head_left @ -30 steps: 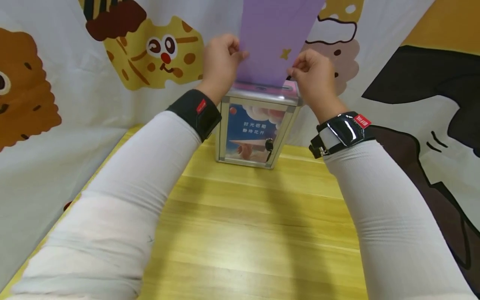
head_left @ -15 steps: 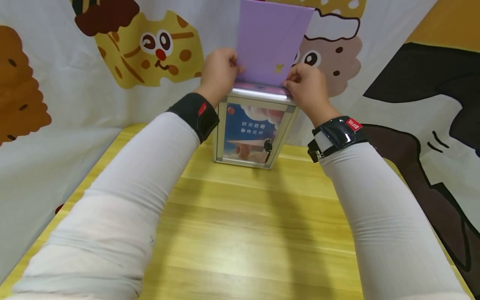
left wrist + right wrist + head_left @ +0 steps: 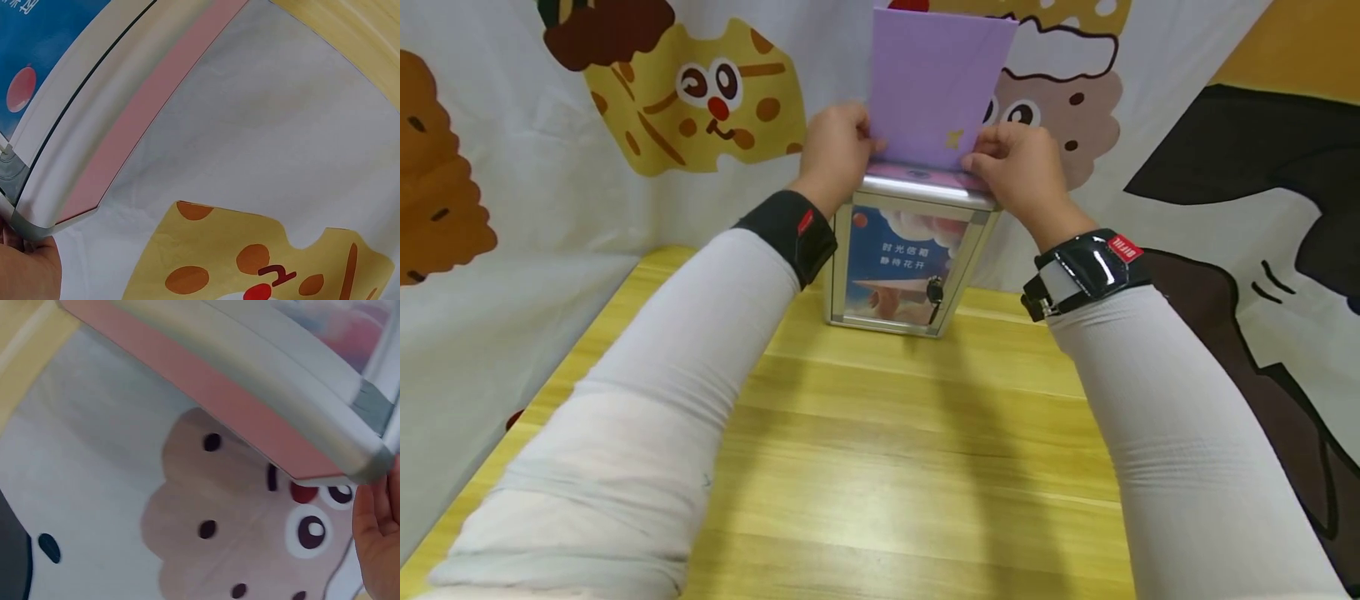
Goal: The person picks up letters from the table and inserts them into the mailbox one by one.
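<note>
A flat purple card (image 3: 936, 87) with a small gold mark stands upright at the top of a silver-framed letter box (image 3: 910, 262). Its lower edge meets the pink top; whether it sits inside the slot cannot be made out. My left hand (image 3: 835, 154) pinches the card's lower left edge between thumb and fingers. At the lower right edge, my right hand (image 3: 1024, 167) does the same. The left wrist view catches part of the left hand (image 3: 31, 272) below the box corner. In the right wrist view, the right hand (image 3: 378, 531) shows beside the opposite corner, and the card is hidden.
The box's front has a blue picture with white writing and a lock with a key (image 3: 935, 290). It stands on a yellow wood-grain table (image 3: 865, 450). Behind hangs a white cloth (image 3: 602, 192) printed with cartoon biscuits and cheese.
The purple card has come down towards the box top, bringing its upper edge into view. Both hands have lowered with it, the right one shifting slightly left.
</note>
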Demonstrator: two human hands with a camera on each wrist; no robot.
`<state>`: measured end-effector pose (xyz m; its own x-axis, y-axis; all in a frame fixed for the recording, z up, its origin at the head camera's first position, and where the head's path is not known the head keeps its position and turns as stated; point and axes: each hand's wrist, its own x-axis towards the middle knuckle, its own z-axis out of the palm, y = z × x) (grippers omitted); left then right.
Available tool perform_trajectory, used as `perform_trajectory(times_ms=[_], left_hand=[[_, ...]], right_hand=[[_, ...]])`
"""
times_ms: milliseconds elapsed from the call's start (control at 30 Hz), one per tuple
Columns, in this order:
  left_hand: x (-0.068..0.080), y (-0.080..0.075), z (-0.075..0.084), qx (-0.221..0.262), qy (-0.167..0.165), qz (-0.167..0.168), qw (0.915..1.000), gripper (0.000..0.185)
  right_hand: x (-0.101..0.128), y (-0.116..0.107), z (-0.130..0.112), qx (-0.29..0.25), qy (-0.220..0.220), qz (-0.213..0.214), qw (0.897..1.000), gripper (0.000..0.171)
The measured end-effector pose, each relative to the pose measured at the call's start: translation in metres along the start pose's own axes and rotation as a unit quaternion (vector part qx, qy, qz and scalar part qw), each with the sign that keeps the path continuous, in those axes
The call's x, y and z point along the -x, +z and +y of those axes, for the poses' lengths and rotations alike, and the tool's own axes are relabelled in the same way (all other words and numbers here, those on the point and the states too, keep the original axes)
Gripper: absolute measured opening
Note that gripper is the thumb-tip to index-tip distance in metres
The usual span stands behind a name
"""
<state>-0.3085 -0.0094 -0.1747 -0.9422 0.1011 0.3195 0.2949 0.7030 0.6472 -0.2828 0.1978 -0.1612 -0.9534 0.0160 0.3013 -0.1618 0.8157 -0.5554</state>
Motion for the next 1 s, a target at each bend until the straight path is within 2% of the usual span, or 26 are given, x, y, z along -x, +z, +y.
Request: perform_trajectory(times_ms=[133, 233, 433, 733, 900, 1000], left_hand=[[0.002, -0.001, 0.0, -0.005, 0.011, 0.005, 0.9999, 0.021], [0.004, -0.001, 0.001, -0.007, 0.021, 0.013, 0.9997, 0.021], [0.006, -0.002, 0.002, -0.006, 0.032, 0.023, 0.9992, 0.02], [0.006, -0.002, 0.002, 0.018, 0.037, 0.009, 0.9991, 0.016], [0.007, -0.006, 0.005, 0.056, 0.011, -0.004, 0.9983, 0.019], [0.007, -0.011, 0.01, 0.089, 0.001, 0.003, 0.9961, 0.022]], right_hand=[[0.002, -0.01, -0.009, -0.032, 0.0, 0.024, 0.999, 0.038], [0.003, -0.016, -0.015, -0.044, -0.015, 0.059, 0.997, 0.035], [0.003, -0.023, -0.018, -0.044, -0.04, 0.094, 0.994, 0.026], [0.003, -0.019, -0.012, -0.001, -0.002, 0.079, 0.997, 0.024], [0.002, -0.016, -0.009, 0.014, 0.01, 0.063, 0.998, 0.025], [0.003, -0.015, -0.007, 0.022, 0.003, 0.061, 0.998, 0.024]])
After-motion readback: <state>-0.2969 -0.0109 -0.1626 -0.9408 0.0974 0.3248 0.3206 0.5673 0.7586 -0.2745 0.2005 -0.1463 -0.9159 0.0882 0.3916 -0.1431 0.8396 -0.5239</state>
